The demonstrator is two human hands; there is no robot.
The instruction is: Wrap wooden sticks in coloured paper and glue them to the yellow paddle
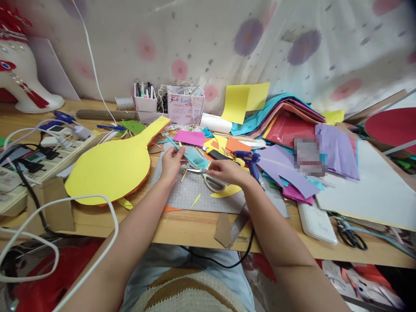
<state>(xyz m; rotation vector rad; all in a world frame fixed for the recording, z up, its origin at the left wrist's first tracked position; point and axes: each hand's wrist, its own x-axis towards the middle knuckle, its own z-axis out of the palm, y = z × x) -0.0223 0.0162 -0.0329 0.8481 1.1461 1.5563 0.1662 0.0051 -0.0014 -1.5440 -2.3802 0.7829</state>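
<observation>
My left hand (171, 162) is closed in a pinch on a thin teal paper strip (177, 149) that slants up to the left over a grey cutting mat (195, 197). My right hand (227, 172) is closed on scissors (211, 180), whose blades point left toward a teal paper piece (197, 159) between the two hands. Both hands hover just above the mat. A big yellow paddle-shaped paper cutout (113, 167) lies to the left of my left hand.
Stacked coloured paper sheets (292, 130) and a blue glue gun (250, 160) lie to the right. A power strip with cables (42, 156) sits at the left, white pen boxes (169, 104) at the back. Black scissors (351, 236) and a metal ruler (238, 225) rest near the front edge.
</observation>
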